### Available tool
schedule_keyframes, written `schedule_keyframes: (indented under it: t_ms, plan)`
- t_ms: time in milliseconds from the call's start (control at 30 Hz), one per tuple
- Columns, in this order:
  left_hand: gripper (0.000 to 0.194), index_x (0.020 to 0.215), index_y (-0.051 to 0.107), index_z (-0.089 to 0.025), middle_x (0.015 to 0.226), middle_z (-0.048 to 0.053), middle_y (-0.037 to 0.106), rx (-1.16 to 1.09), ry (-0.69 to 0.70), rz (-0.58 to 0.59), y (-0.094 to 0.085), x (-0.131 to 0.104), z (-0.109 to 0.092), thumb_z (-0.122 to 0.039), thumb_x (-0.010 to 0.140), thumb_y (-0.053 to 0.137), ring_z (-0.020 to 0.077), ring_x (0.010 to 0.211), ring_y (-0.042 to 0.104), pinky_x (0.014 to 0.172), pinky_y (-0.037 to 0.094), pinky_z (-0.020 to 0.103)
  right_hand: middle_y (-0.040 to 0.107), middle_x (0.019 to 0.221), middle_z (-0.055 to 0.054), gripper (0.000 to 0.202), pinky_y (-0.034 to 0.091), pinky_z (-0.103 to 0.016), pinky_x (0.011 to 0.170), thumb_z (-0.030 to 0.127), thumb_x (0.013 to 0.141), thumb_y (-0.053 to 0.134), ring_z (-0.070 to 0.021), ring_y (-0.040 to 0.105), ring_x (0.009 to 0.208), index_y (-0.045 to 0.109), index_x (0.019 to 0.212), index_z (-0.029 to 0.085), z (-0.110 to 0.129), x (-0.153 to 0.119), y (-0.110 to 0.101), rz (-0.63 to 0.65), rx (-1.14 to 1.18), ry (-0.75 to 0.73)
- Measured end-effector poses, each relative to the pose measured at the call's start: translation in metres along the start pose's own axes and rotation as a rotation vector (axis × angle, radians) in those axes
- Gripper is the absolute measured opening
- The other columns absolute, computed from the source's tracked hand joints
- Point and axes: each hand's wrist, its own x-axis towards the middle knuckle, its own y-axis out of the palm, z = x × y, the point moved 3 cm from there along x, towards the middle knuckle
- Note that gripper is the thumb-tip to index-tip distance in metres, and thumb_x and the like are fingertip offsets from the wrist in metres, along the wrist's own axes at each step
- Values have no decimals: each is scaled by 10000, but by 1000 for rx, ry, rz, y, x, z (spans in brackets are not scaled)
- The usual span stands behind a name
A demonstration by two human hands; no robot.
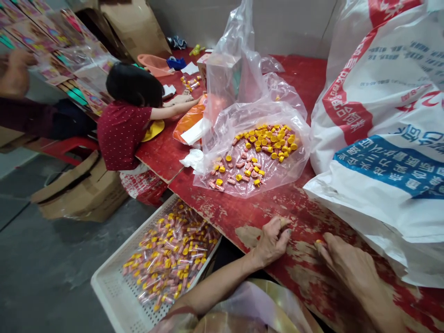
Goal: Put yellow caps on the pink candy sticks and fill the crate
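Observation:
My left hand (273, 241) rests at the worn edge of the red table (222, 208), its fingers curled in; whether anything sits between them is hidden. To its right, my right hand (350, 261) is closed near the tabletop, with a small orange-red bit showing at its fingertips that is too small to name. Beyond both hands, a clear plastic bag (287, 173) lies spread open, bearing many yellow caps (274, 138) and small pink-patterned pieces (248, 164). Below the table edge on the left, a white perforated crate (114, 296) holds many clear tubes with yellow caps (173, 249).
A large white printed sack (378, 138) stands at the right. Across the table a person in a dotted red shirt (120, 129) leans over an orange packet (189, 120). Another person's hand (17, 69) shows far left. A cardboard box (83, 189) sits on the floor.

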Motion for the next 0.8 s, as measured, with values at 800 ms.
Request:
schedule_keyframes:
  t_ms: [800]
  plan:
    - [296,1088,616,-148,926,106,664,457,251,358,-14,-27,-6,-329,869,534,186,826,623,759,489,272,638,838,-69,486,480,-315,596,657,767,469,-228,605,687,582,927,212,52,-5,10,-167,1074,93]
